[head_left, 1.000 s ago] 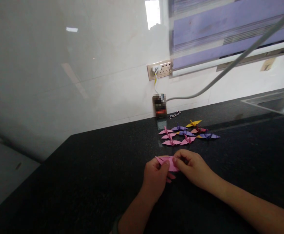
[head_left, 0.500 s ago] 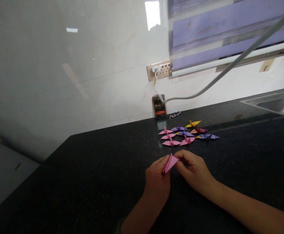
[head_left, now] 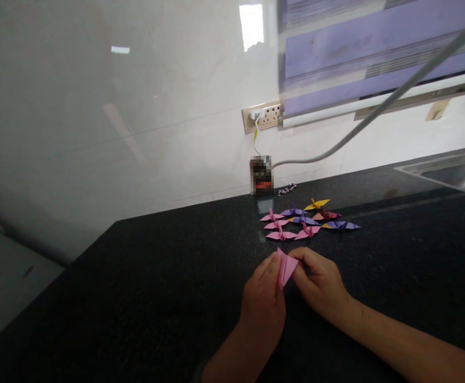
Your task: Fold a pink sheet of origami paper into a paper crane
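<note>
A pink folded paper (head_left: 286,267) stands on edge between my two hands, just above the black stone counter (head_left: 156,276). My left hand (head_left: 264,306) presses its fingertips against the paper's left side. From the right, my right hand (head_left: 320,284) pinches the paper's other edge with thumb and fingers. Both hands are closed on the paper. Behind them lie several finished paper cranes (head_left: 307,221) in pink, purple and yellow, set in a tight group on the counter.
A glossy white wall rises behind the counter, with a socket strip (head_left: 262,116) and a plugged-in cable. A small blurred dark object (head_left: 261,174) stands below it. A grey pipe (head_left: 375,109) slants across. A steel sink (head_left: 451,173) sits far right.
The pink paper was lying flat between the hands a second ago. It has since been turned up on edge and folded narrower, with both hands shifting slightly right and closer.
</note>
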A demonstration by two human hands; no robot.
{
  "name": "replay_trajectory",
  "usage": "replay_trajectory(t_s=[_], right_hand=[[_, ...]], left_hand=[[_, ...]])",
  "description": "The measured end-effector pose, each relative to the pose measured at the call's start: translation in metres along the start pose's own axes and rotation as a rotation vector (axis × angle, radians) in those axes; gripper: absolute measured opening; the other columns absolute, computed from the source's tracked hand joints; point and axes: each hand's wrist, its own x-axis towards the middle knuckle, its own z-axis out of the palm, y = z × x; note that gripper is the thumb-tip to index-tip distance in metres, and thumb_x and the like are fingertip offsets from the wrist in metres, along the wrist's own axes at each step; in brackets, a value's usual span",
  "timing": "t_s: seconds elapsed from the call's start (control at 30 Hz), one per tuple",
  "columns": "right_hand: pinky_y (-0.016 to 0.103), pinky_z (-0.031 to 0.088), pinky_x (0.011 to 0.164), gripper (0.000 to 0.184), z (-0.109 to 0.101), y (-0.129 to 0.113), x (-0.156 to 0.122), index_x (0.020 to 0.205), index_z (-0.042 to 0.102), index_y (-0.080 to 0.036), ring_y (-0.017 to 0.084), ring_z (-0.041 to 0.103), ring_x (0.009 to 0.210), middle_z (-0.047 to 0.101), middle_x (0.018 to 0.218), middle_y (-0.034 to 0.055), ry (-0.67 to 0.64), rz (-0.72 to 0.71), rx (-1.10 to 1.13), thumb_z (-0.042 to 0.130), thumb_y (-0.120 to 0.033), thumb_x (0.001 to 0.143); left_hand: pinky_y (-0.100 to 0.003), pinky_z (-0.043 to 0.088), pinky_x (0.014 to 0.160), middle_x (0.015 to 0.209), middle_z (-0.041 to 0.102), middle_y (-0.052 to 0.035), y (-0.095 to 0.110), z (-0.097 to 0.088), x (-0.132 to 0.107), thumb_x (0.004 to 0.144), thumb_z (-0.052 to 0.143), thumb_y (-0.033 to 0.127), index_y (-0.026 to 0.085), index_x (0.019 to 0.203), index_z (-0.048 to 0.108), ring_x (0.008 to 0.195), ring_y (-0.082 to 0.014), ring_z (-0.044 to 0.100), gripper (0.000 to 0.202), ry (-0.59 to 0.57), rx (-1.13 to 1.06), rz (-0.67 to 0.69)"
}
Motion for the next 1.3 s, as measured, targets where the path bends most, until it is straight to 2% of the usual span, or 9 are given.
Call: replay_trajectory(t_s=[0.2, 0.4, 0.63, 0.73, 0.83, 1.03, 1.3], right_hand=[[0.022, 0.038, 0.053, 0.011, 0.000, 0.000, -0.001, 0.077, 0.053, -0.017, 0.010, 0.051, 0.055, 0.055, 0.064, -0.0002, -0.018, -0.023, -0.010, 0.042, -0.015, 0.078], [0.021, 0.038, 0.054, 0.012, -0.002, 0.004, 0.003, 0.076, 0.051, -0.017, 0.010, 0.051, 0.055, 0.054, 0.063, -0.0007, -0.049, -0.110, -0.016, 0.040, -0.014, 0.078], [0.022, 0.041, 0.057, 0.016, -0.004, 0.011, 0.005, 0.079, 0.054, -0.017, 0.011, 0.055, 0.061, 0.060, 0.068, 0.0020, -0.122, -0.170, -0.054, 0.038, -0.017, 0.079], [0.021, 0.042, 0.058, 0.016, -0.003, 0.011, 0.005, 0.082, 0.055, -0.018, 0.011, 0.056, 0.062, 0.061, 0.069, 0.0020, -0.163, -0.176, -0.030, 0.039, -0.016, 0.078], [0.021, 0.041, 0.056, 0.016, -0.002, 0.008, 0.005, 0.083, 0.056, -0.017, 0.011, 0.055, 0.060, 0.060, 0.068, 0.0014, -0.188, -0.111, -0.023, 0.040, -0.017, 0.078], [0.021, 0.040, 0.051, 0.017, 0.001, 0.003, 0.004, 0.082, 0.058, -0.017, 0.011, 0.053, 0.055, 0.058, 0.062, -0.0008, -0.183, 0.048, 0.018, 0.042, -0.017, 0.076], [0.018, 0.033, 0.038, 0.016, 0.009, 0.008, 0.004, 0.072, 0.053, -0.016, 0.008, 0.044, 0.041, 0.047, 0.048, -0.0044, -0.243, 0.290, 0.251, 0.042, -0.026, 0.078]], left_hand=[[-0.029, 0.040, 0.092, 0.109, 0.056, -0.0127, 0.003, -0.003, 0.001, 0.074, 0.035, 0.004, 0.006, 0.110, 0.050, 0.104, -0.0154, 0.049, 0.039, 0.006, -0.014, 0.020], [-0.027, 0.041, 0.090, 0.106, 0.058, -0.0098, 0.008, -0.004, 0.001, 0.075, 0.036, 0.004, 0.010, 0.108, 0.051, 0.101, -0.0145, 0.051, 0.037, -0.004, -0.100, -0.049], [-0.027, 0.044, 0.082, 0.101, 0.060, -0.0071, 0.010, -0.007, 0.001, 0.078, 0.041, 0.015, 0.016, 0.110, 0.050, 0.090, -0.0146, 0.055, 0.033, -0.008, -0.202, -0.193], [-0.027, 0.044, 0.080, 0.097, 0.061, -0.0060, 0.008, -0.009, 0.002, 0.078, 0.043, 0.018, 0.017, 0.104, 0.055, 0.088, -0.0151, 0.056, 0.029, -0.011, -0.244, -0.242], [-0.026, 0.045, 0.074, 0.088, 0.064, -0.0045, 0.005, -0.010, 0.005, 0.080, 0.041, 0.022, 0.018, 0.093, 0.060, 0.082, -0.0151, 0.058, 0.024, -0.021, -0.322, -0.360], [-0.023, 0.046, 0.051, 0.063, 0.063, -0.0039, 0.002, -0.005, 0.006, 0.079, 0.041, 0.035, 0.014, 0.083, 0.062, 0.056, -0.0144, 0.060, 0.030, -0.031, -0.520, -0.668], [-0.020, 0.043, 0.039, 0.049, 0.058, -0.0014, -0.002, -0.007, 0.012, 0.076, 0.046, 0.032, 0.010, 0.084, 0.062, 0.042, -0.0124, 0.055, 0.028, -0.063, -0.641, -0.801]])
